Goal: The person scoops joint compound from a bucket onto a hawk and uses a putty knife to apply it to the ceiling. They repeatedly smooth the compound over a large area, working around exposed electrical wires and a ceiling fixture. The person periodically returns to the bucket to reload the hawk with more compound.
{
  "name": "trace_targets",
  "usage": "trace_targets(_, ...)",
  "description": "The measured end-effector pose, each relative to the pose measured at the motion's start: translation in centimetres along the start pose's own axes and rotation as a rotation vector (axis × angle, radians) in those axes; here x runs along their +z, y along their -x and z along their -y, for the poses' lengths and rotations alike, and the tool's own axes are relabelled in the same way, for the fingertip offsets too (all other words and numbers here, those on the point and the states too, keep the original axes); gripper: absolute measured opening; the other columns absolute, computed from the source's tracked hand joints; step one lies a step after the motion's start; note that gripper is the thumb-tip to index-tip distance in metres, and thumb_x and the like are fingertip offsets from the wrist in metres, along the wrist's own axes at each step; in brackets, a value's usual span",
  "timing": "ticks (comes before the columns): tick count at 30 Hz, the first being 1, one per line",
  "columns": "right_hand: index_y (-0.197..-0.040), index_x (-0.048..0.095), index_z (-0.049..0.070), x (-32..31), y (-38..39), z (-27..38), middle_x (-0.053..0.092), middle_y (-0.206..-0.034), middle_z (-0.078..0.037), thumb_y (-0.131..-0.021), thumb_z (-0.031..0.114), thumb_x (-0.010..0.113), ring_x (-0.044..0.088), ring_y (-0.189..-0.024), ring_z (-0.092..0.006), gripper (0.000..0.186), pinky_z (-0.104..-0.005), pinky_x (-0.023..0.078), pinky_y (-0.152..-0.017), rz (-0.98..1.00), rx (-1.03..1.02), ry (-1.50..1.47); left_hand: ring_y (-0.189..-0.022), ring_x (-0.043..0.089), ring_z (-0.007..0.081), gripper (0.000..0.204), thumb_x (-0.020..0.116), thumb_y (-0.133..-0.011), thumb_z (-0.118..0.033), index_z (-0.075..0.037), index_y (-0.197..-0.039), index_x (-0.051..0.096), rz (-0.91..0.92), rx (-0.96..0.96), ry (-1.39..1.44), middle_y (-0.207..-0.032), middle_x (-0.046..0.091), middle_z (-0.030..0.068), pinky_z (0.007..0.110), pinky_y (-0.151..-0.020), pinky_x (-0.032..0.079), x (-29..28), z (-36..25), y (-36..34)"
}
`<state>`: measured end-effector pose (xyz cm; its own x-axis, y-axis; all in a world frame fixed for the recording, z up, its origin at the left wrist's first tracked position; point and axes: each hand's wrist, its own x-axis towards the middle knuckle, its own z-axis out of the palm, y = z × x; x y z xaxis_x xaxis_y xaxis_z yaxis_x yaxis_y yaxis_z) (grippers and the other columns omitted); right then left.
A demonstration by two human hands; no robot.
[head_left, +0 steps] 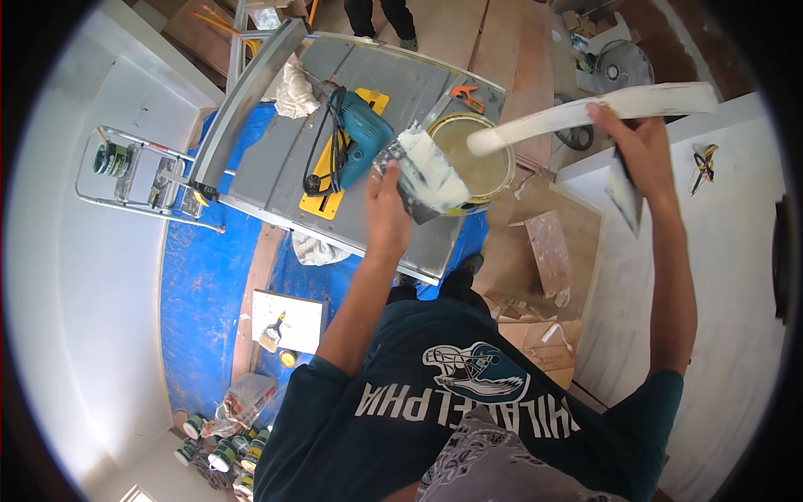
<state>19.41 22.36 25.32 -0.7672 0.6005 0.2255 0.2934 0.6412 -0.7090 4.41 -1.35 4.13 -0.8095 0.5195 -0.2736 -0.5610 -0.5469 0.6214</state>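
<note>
My left hand (386, 216) is closed on a broad flat putty blade (411, 180), its face loaded with white compound (433, 167). That blade overlaps the near left rim of a round bucket (503, 177). In my right hand (646, 159), raised to the right, is a long, slightly curved stick (602, 107) coated in white. Its far end hangs over the bucket's mouth. Below the same hand juts a second flat blade (622, 199), apparently held with the stick; its handle is hidden. Left of the bucket lies a teal power tool (365, 134) with a black cord.
The grey worktable (268, 182) carries a crumpled cloth (296, 90) and an orange-handled tool (467, 98). A stepladder (138, 180) stands left on blue sheeting (201, 284). Below are a board (305, 322) with a brush and several cans (223, 456). Another person's legs (381, 15) show beyond.
</note>
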Motion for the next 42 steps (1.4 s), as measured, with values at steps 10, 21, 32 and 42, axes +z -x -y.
trace_targets(10, -0.098, 0.070, -0.002, -2.8, 1.1, 8.8, 0.070, -0.087, -0.005, -0.083, 0.024, 0.077, 0.062, -0.081, -0.0102, 0.031, -0.0246, 0.048, -0.074, -0.034, -0.080, 0.056, -0.102, 0.058, 0.0131, 0.031, 0.049, -0.104, -0.019, 0.001, -0.128, 0.049, 0.111, 0.042, -0.136, -0.119, 0.062, 0.0086, 0.028, -0.087, 0.048, 3.7, 1.7, 0.5)
trace_targets(21, -0.094, 0.072, -0.002, 0.7, 2.6, 8.9, 0.070, -0.083, -0.005, -0.084, 0.022, 0.076, 0.061, -0.076, -0.0103, 0.027, -0.0279, 0.048, -0.069, 0.033, -0.222, 0.114, -0.104, 0.059, 0.0144, 0.030, 0.049, -0.104, -0.017, -0.001, -0.130, 0.047, 0.114, 0.047, -0.080, -0.121, 0.061, 0.0092, 0.030, -0.087, 0.050, 3.5, 1.7, 0.8)
trace_targets(32, -0.097, 0.072, -0.004, 3.5, 5.6, 9.8, 0.073, -0.090, -0.008, -0.086, 0.010, 0.073, 0.062, -0.076, -0.0098, 0.018, -0.0241, 0.049, -0.070, 0.108, -0.342, 0.356, -0.101, 0.055, 0.0129, 0.034, 0.049, -0.103, -0.017, -0.003, -0.134, 0.043, 0.069, 0.106, -0.042, -0.123, 0.057, 0.0080, 0.028, -0.081, 0.042, 2.8, 3.3, 0.9)
trace_targets(42, -0.092, 0.073, 0.003, 3.7, 5.8, 9.8, 0.072, -0.086, -0.007, -0.083, 0.016, 0.075, 0.066, -0.068, -0.0161, 0.016, -0.0280, 0.050, -0.063, 0.053, -0.457, 0.337, -0.081, 0.061, 0.0072, 0.032, 0.052, -0.103, -0.022, -0.006, -0.129, 0.045, 0.084, 0.074, -0.032, -0.114, 0.060, 0.0033, 0.020, -0.049, 0.046, 2.8, 3.0, 1.0)
